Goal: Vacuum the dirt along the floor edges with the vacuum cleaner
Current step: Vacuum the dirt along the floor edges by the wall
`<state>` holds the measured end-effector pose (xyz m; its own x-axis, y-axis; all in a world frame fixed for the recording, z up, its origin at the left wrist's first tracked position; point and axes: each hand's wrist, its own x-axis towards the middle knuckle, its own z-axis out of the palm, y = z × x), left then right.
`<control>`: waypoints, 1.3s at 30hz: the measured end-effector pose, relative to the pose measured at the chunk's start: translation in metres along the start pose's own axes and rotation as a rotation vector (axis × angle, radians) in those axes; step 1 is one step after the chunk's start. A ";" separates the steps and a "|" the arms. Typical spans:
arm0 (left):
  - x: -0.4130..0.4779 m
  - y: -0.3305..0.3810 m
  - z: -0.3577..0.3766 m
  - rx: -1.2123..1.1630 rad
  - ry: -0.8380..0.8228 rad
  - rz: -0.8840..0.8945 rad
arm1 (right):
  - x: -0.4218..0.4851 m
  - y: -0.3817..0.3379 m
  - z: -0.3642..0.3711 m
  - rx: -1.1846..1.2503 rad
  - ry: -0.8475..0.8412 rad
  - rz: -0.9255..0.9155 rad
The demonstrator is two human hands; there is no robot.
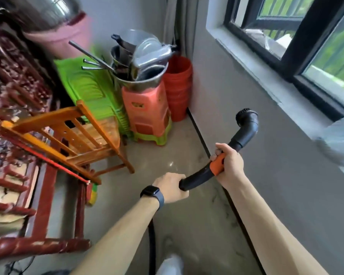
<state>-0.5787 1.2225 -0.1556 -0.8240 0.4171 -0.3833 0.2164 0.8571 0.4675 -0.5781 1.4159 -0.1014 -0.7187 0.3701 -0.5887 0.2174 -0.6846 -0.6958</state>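
Fingers of your right hand (229, 163) wrap the orange grip (216, 165); left hand (171, 188) clasps the black tube (197, 178). Judged light, stiff; hold there.

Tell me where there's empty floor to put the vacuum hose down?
The bare floor between the wooden chair and the dark baseboard, just ahead of the vacuum hose, is free. The far corner is crowded: stacked stools, red buckets and a basin of metal pots.
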 end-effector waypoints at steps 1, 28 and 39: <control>0.013 -0.003 -0.006 -0.007 0.002 0.001 | 0.012 -0.002 0.009 -0.025 -0.015 -0.009; 0.507 -0.217 0.057 0.145 0.019 0.099 | 0.549 0.161 0.129 0.037 0.295 0.178; 0.640 -0.395 0.242 0.195 -0.134 0.048 | 0.750 0.383 0.053 -0.011 0.322 0.384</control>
<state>-1.0643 1.2238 -0.7786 -0.7364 0.4841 -0.4725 0.3614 0.8720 0.3301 -1.0691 1.3985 -0.7875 -0.3451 0.2687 -0.8993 0.4350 -0.8032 -0.4070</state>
